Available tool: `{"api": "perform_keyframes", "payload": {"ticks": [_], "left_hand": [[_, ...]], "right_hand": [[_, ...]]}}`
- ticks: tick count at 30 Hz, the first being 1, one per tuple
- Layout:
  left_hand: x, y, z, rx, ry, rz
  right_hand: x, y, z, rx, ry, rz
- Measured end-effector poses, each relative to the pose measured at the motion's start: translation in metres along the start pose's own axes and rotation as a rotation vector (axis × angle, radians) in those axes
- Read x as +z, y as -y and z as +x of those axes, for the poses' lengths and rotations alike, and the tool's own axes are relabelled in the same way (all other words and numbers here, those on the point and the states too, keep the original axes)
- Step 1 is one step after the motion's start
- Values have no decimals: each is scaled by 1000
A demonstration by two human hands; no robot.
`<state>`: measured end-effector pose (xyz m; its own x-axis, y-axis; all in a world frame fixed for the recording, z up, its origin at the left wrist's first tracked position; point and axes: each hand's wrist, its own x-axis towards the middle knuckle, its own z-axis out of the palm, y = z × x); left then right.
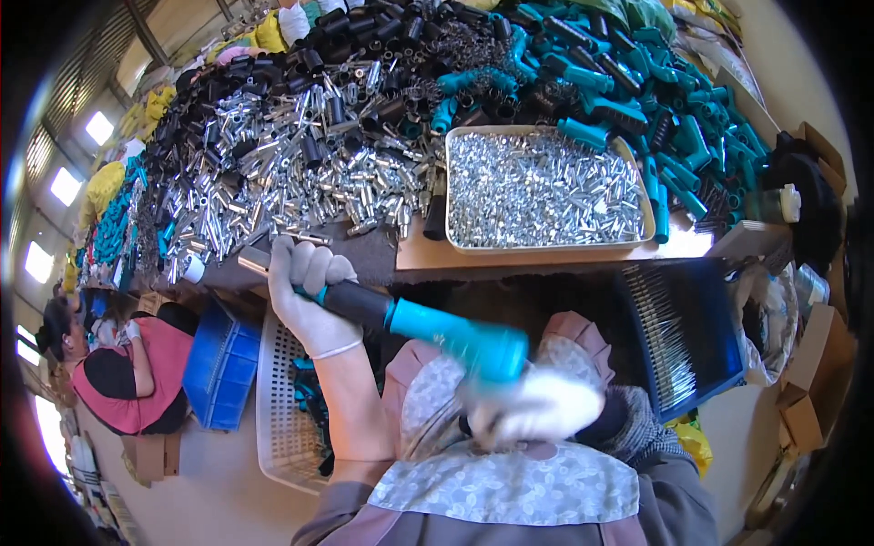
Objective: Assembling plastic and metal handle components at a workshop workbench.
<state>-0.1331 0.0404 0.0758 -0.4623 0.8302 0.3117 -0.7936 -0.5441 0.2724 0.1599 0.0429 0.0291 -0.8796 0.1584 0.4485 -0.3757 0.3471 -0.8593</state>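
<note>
White gloves cover both hands. The left hand (308,289) has its fingers closed around the black grip of a long tool handle (401,320), which has a black part and a teal part and lies slanted in front of the person, just below the bench (428,257) edge. The right hand (533,407) is blurred at the teal end of the handle; whether its fingers are closed I cannot tell. On the bench stands a metal tray (642,196) full of small silver parts, beside heaps of silver tubes (273,173), black grips (273,73) and teal grips (674,118).
</note>
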Motion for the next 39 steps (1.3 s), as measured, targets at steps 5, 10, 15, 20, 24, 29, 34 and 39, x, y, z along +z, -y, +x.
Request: {"api": "perform_keyframes", "payload": {"ticks": [5, 10, 15, 20, 24, 29, 34, 39], "left_hand": [[-2, -6, -7, 12, 31, -89], [0, -1, -12, 120, 38, -8], [-29, -12, -1, -23, 53, -188], [-15, -3, 1, 42, 102, -176], [-22, 0, -1, 39, 49, -60], [-17, 2, -1, 76, -16, -138], [-17, 19, -28, 35, -143, 3], [-9, 21, -31, 28, -72, -120]], "right_hand": [[0, 0, 14, 294, 89, -416], [-21, 21, 23, 558, -317, -180], [-23, 22, 14, 73, 51, 14], [-19, 7, 23, 351, -26, -309], [-36, 25, 31, 443, -343, 214], [-4, 5, 25, 186, 384, -280], [-47, 41, 69, -249, -231, -580], [-7, -17, 27, 129, -559, -254]]}}
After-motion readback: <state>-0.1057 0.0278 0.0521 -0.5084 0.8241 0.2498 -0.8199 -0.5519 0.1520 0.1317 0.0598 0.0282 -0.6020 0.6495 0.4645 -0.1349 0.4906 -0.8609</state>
